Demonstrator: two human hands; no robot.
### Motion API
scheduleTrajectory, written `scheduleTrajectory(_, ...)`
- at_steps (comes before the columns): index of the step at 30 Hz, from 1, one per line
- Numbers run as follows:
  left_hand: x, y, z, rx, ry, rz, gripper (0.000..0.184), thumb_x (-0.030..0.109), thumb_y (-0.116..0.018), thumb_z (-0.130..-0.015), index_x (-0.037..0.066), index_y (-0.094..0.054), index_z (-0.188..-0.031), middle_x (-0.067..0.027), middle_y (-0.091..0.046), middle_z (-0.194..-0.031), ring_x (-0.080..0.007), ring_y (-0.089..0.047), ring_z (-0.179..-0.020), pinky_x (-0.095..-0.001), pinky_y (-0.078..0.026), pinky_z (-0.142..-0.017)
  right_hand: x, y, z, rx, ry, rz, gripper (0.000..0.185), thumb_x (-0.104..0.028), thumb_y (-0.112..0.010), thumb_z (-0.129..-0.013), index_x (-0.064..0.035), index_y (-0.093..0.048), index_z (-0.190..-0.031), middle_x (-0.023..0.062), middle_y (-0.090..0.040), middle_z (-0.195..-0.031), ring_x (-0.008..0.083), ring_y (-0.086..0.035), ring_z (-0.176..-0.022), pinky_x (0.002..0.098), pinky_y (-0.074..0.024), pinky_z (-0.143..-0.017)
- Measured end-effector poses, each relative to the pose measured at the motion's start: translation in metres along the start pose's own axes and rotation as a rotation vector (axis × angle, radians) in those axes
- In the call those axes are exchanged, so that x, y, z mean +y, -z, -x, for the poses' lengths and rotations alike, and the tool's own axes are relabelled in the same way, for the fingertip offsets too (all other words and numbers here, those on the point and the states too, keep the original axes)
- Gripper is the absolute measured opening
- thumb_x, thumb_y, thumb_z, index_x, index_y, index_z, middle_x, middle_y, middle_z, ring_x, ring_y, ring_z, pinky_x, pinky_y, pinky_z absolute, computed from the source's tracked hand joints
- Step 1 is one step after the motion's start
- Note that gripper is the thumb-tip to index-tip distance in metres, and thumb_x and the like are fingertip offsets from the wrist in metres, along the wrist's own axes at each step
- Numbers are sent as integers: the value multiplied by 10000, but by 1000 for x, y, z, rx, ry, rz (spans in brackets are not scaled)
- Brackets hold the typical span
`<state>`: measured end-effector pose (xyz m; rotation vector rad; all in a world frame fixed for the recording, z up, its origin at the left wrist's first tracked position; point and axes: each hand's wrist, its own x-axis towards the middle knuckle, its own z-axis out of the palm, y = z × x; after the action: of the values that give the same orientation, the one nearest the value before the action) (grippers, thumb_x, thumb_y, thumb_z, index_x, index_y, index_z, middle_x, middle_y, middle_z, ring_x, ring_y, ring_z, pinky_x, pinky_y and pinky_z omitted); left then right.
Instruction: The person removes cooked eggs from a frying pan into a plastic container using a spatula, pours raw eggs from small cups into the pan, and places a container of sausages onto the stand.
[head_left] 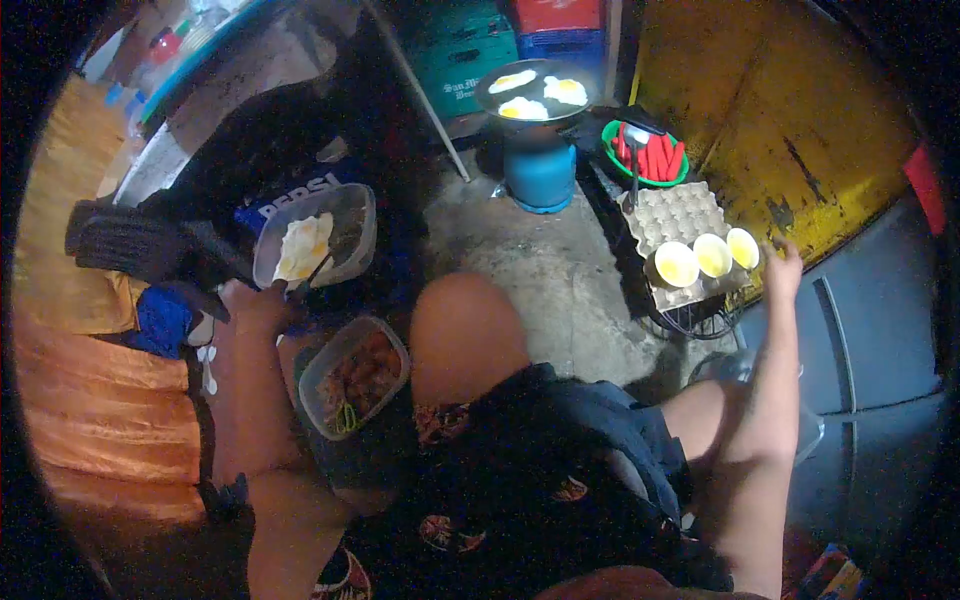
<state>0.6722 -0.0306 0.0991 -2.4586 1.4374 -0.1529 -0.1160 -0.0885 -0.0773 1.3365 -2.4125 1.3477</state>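
My left hand (262, 306) is at the near edge of a clear plastic container (357, 240) holding fried eggs (304, 246). It is closed round a thin dark utensil (318, 270) that points into the container; its exact kind is unclear. My right hand (783, 268) is beside the rightmost of three white cups (742, 248) with yellow, egg-like contents, its fingers apart. Whether they touch the cup I cannot tell. The cups stand on a cardboard egg tray (680, 215). At the back, a pan (537, 84) with three fried eggs sits above a blue gas tank (540, 175).
A green basket (610, 150) of red sausages stands behind the egg tray, with a dark-handled utensil (633, 170) beside it. Near my left knee sits a plastic tub (398, 350) of brownish food. Crates (465, 70) are stacked at the back. A yellow panel (740, 90) bounds the right.
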Motion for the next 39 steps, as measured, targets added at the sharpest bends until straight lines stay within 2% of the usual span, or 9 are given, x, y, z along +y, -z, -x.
scheduleTrajectory(5, -11, -4, -2, 334, 376, 661, 438, 481, -595, -847, 150, -668, -1125, -245, -644, -1077, -373, -626, -1006, -479, -471, -881, -89, 5, 19, -118, 131, -91, 432, -240, -762, -743, -25, -667, -1106, 185, -660, -1126, 302, -620, -1077, 381, -461, -952)
scheduleTrajectory(11, -84, -139, -125, 196, -324, -252, 310, 349, -612, -841, 149, -698, -1062, -250, -655, -959, -410, -631, -902, -437, -492, -779, -86, 8, 24, -13, 40, -111, 506, -349, -734, -766, -41, -638, -1156, 209, -644, -1151, 339, -606, -1096, 381, -456, -968)
scheduleTrajectory(17, -111, -92, -46, 277, -524, 434, 235, 172, -616, -823, 46, -670, -1013, -155, -665, -814, -292, -635, -745, -383, -460, -627, -37, 13, 14, 19, -322, -30, 607, -340, -768, -708, -4, -609, -1188, 224, -636, -1165, 314, -610, -1109, 358, -460, -963)
scheduleTrajectory(20, -124, -79, -17, 137, -333, 791, 189, 189, -627, -851, 42, -667, -962, -55, -612, -737, -151, -545, -605, -293, -393, -521, -3, 21, 8, 51, -542, -304, 528, -295, -763, -716, -9, -631, -1140, 164, -692, -960, 271, -675, -800, 369, -537, -718)
scheduleTrajectory(23, -104, -49, 20, 7, -173, 998, 159, 222, -635, -872, 68, -652, -910, 13, -541, -693, -68, -428, -529, -231, -310, -459, 10, 38, 4, 35, -836, -529, 196, -109, -682, -792, -35, -599, -953, 83, -587, -804, 176, -525, -612, 331, -435, -492)
scheduleTrajectory(26, -71, -43, 30, -14, -180, 1172, 150, 230, -632, -881, 81, -620, -875, 22, -521, -672, -62, -420, -520, -223, -299, -447, 53, 25, 0, 210, -794, -530, 282, -169, -694, -751, -24, -657, -990, 115, -655, -776, 235, -598, -569, 384, -478, -505)
scheduleTrajectory(34, 127, -25, -16, -377, -457, 1676, 116, 179, -619, -899, 84, -554, -910, -19, -561, -708, -131, -554, -587, -268, -483, -500, -28, 14, 18, -104, -373, -568, 381, -173, -707, -807, -4, -607, -1133, 107, -665, -909, 204, -601, -582, 343, -475, -482)
scheduleTrajectory(37, 190, 7, -19, -678, -297, 1977, 106, 173, -602, -917, 85, -548, -941, -38, -602, -773, -140, -582, -606, -275, -512, -515, -94, 24, 39, -202, -95, -390, 397, -166, -724, -795, -30, -607, -1149, 120, -653, -998, 242, -640, -796, 343, -520, -699)
scheduleTrajectory(39, 215, 21, -36, -756, -499, 1848, 154, 177, -652, -871, 73, -569, -948, -47, -619, -800, -173, -607, -678, -321, -523, -587, -129, 40, 54, -168, 182, -71, 435, -168, -744, -758, -57, -609, -1156, 147, -614, -1111, 301, -573, -1074, 367, -477, -913)
